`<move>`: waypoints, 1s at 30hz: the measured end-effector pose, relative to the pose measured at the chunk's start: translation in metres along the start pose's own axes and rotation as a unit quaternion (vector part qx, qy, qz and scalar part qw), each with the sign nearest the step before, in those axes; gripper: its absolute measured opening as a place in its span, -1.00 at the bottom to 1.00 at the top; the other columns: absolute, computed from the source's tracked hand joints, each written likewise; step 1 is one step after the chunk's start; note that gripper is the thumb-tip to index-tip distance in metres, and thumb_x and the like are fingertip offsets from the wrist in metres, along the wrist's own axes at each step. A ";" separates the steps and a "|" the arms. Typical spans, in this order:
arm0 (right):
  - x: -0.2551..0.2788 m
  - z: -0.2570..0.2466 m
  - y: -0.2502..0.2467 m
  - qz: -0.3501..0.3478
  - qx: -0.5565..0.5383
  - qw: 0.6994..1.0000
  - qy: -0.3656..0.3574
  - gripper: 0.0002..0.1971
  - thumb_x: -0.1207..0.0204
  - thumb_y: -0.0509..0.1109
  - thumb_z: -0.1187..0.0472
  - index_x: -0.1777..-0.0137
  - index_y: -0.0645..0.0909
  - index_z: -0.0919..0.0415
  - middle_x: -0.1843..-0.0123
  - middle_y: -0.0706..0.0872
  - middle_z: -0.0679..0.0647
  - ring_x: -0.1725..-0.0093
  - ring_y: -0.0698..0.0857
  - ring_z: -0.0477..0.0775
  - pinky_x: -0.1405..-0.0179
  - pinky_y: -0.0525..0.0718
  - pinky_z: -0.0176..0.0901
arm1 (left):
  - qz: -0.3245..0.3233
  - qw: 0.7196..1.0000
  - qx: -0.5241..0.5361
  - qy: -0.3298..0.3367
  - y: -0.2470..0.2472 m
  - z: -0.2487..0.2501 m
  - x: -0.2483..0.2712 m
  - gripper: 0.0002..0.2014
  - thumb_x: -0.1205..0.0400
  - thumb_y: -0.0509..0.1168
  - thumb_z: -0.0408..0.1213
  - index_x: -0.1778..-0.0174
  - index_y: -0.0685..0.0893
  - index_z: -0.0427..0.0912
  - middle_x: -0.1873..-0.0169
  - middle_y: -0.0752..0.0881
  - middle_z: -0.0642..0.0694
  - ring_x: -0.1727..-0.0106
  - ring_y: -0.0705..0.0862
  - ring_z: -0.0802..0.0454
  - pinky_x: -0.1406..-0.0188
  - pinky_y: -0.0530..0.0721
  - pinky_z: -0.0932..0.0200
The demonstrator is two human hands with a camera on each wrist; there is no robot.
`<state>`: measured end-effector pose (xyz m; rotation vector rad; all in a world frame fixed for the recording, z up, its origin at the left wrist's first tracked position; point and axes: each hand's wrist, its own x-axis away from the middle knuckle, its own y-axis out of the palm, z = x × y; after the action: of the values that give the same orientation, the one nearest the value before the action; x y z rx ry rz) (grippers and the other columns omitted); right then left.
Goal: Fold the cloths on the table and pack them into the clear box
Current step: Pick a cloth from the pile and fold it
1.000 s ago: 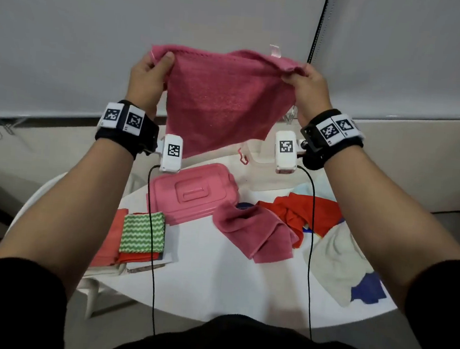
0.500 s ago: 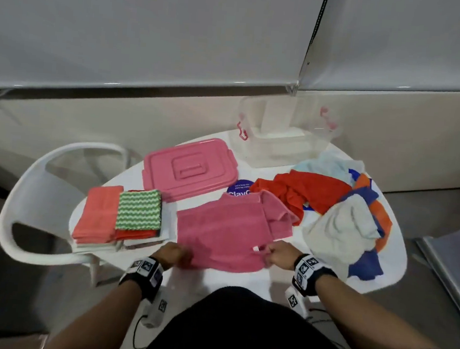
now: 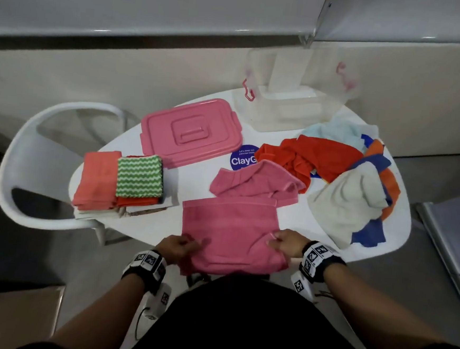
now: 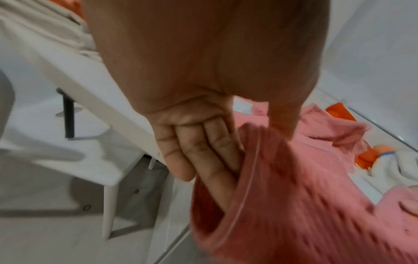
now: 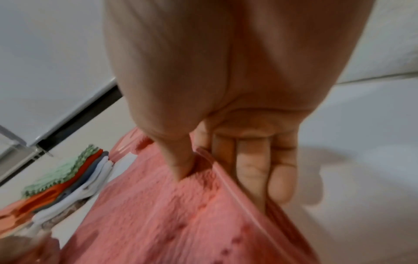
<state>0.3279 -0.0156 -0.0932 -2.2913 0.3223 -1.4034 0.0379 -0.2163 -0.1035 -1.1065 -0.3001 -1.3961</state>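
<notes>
A pink cloth lies spread at the near edge of the white table, its near part hanging over the edge. My left hand pinches its near left corner, thumb on top. My right hand pinches the near right corner between thumb and fingers. A second crumpled pink cloth lies just beyond. The clear box stands at the table's far side. A heap of unfolded cloths, red, cream, blue and orange, fills the right side.
The pink lid lies flat at the far left of the table. A stack of folded cloths, salmon, green-white zigzag and red, sits at the left edge. A white chair stands to the left.
A second ago both hands held the pink cloth up in the air, spread out. They have brought it down flat onto the near part of the table and pulled it toward me.
</notes>
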 end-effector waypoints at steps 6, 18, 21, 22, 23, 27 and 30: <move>-0.016 0.003 -0.006 0.134 -0.131 0.982 -0.024 -0.71 -0.67 0.31 -0.02 -0.09 0.73 0.17 -0.05 0.82 0.08 -0.06 0.76 0.14 -0.22 0.68 0.13 | 0.123 0.984 0.111 0.060 -0.015 0.001 -0.004 -0.81 -0.61 0.41 0.00 0.23 0.71 0.00 0.32 0.77 0.02 0.26 0.71 0.12 0.15 0.58 0.16; -0.025 -0.026 -0.022 0.266 -0.195 0.942 0.061 -0.67 -0.73 0.22 0.02 -0.22 0.66 0.25 -0.20 0.74 0.28 -0.28 0.65 0.35 -0.13 0.48 -0.08 | 0.199 0.956 0.216 0.012 -0.037 -0.009 -0.076 -0.58 -0.25 0.41 0.27 0.23 0.71 0.00 0.21 0.81 -0.15 0.09 0.79 -0.22 0.00 0.77 -0.30; -0.033 -0.031 -0.027 0.268 -0.189 0.943 0.053 -0.67 -0.72 0.23 -0.01 -0.24 0.67 0.20 -0.22 0.75 0.26 -0.26 0.67 0.31 -0.15 0.49 -0.13 | 0.223 0.952 0.207 -0.020 -0.041 -0.002 -0.081 -0.68 -0.35 0.43 0.18 0.17 0.71 0.03 0.18 0.81 -0.14 0.10 0.80 -0.19 0.01 0.78 -0.23; -0.036 -0.034 -0.028 0.262 -0.188 0.945 0.058 -0.66 -0.72 0.22 -0.02 -0.26 0.67 0.19 -0.23 0.75 0.27 -0.26 0.66 0.32 -0.19 0.50 -0.11 | 0.229 0.953 0.196 -0.026 -0.043 0.007 -0.073 -0.74 -0.44 0.45 0.08 0.12 0.72 0.00 0.17 0.81 -0.14 0.10 0.80 -0.18 -0.01 0.78 -0.20; -0.038 -0.036 -0.029 0.258 -0.184 0.946 0.065 -0.65 -0.73 0.22 -0.02 -0.29 0.66 0.18 -0.25 0.74 0.28 -0.28 0.65 0.33 -0.24 0.51 -0.09 | 0.236 0.954 0.181 -0.031 -0.044 0.017 -0.064 -0.78 -0.51 0.45 0.00 0.08 0.72 -0.05 0.16 0.81 -0.15 0.08 0.79 -0.19 -0.03 0.77 -0.16; -0.043 -0.043 -0.032 0.267 -0.187 0.940 0.107 -0.68 -0.73 0.22 0.08 -0.32 0.68 0.19 -0.25 0.73 0.33 -0.27 0.66 0.36 -0.22 0.54 -0.09 | 0.250 0.960 0.119 -0.044 -0.041 0.031 -0.057 -0.77 -0.59 0.42 -0.09 -0.03 0.75 -0.16 0.05 0.81 -0.20 -0.05 0.76 -0.21 -0.12 0.69 0.03; -0.044 -0.045 -0.031 0.274 -0.186 0.934 0.134 -0.75 -0.69 0.26 0.12 -0.12 0.75 0.18 -0.17 0.76 0.32 -0.19 0.70 0.36 -0.15 0.58 -0.09 | 0.257 0.963 0.064 -0.045 -0.036 0.036 -0.057 -0.74 -0.60 0.41 -0.13 -0.10 0.76 -0.22 -0.02 0.81 -0.24 -0.14 0.73 -0.23 -0.12 0.60 0.08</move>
<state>0.2670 0.0192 -0.0949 -2.0240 1.3017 -1.4281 0.0082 -0.1464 -0.1116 -1.0478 -0.1495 -0.8547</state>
